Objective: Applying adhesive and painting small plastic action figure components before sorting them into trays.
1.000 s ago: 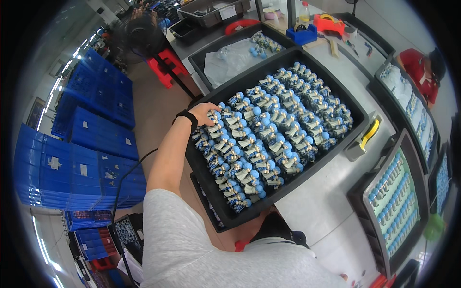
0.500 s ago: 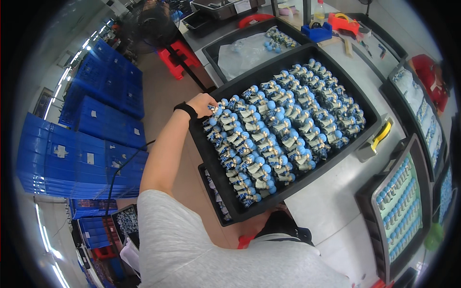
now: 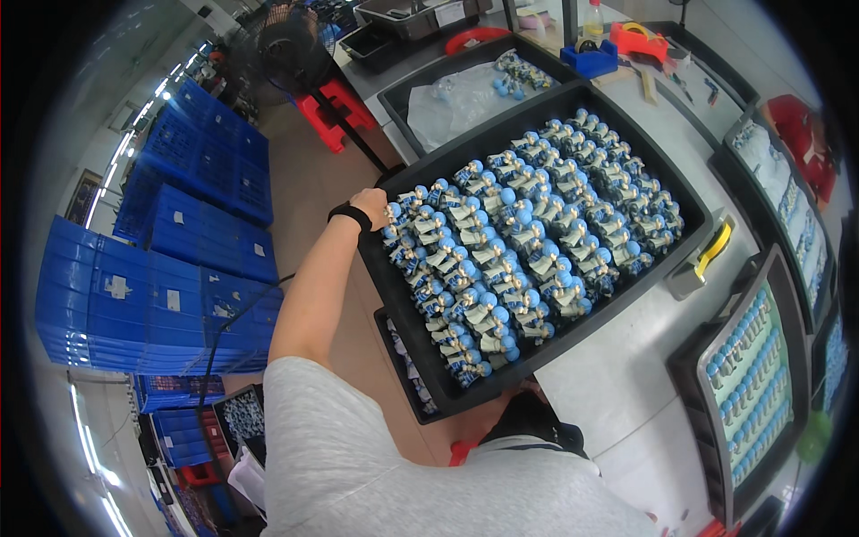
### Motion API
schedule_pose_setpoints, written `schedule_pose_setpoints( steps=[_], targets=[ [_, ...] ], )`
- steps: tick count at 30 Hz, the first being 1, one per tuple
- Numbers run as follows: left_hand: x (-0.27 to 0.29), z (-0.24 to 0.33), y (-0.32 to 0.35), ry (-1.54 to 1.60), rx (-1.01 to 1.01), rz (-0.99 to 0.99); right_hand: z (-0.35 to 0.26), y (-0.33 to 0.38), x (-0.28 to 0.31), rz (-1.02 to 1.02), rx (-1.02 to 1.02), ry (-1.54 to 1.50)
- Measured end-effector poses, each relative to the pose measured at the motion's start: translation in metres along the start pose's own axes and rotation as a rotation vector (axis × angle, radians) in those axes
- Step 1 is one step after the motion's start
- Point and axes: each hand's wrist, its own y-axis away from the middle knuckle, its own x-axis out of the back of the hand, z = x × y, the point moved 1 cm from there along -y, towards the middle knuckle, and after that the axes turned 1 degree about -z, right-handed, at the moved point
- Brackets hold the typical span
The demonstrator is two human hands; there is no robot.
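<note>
A large black tray stands tilted across the view, filled with rows of small blue-headed figurines. The figurines have pale, cape-like parts and dark blue bodies. At the tray's far left corner, my left hand is closed over the rim, its fingers curled and partly hidden. Figurines lie right beside the fingertips. A black band circles that wrist. My right hand is out of sight.
Behind stands another black tray with a plastic sheet and loose figurines. A tape dispenser and a green-lined tray of figurines are at right. Blue crates stack up at left, near a standing fan and red stool.
My left hand has drawn back slightly, from the figurines in the tray's corner to its rim. The view has shifted a little; the figurines look unmoved.
</note>
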Motion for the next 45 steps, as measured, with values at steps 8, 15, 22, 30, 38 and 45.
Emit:
schedule_pose_setpoints(
  steps=[8, 15, 22, 30, 38, 45],
  targets=[
    [-0.014, 0.011, -0.005, 0.066, -0.069, -0.020, 0.011, -0.010, -0.004, 0.009, -0.016, 0.031],
    [-0.018, 0.013, -0.003, 0.005, -0.046, 0.005, 0.022, -0.014, -0.008, 0.016, -0.040, 0.056],
    [0.016, 0.020, 0.016, 0.485, 0.390, -0.154, 0.032, -0.018, -0.011, 0.018, -0.059, 0.086],
    [-0.004, -0.010, 0.000, 0.155, 0.004, -0.069, 0.039, -0.025, -0.019, 0.019, -0.072, 0.108],
    [-0.025, 0.007, -0.004, -0.248, 0.034, 0.061, 0.049, -0.025, -0.021, 0.026, -0.099, 0.147],
    [-0.032, 0.014, 0.006, -0.080, -0.285, -0.020, 0.058, -0.016, -0.029, 0.029, -0.137, 0.171]
  ],
)
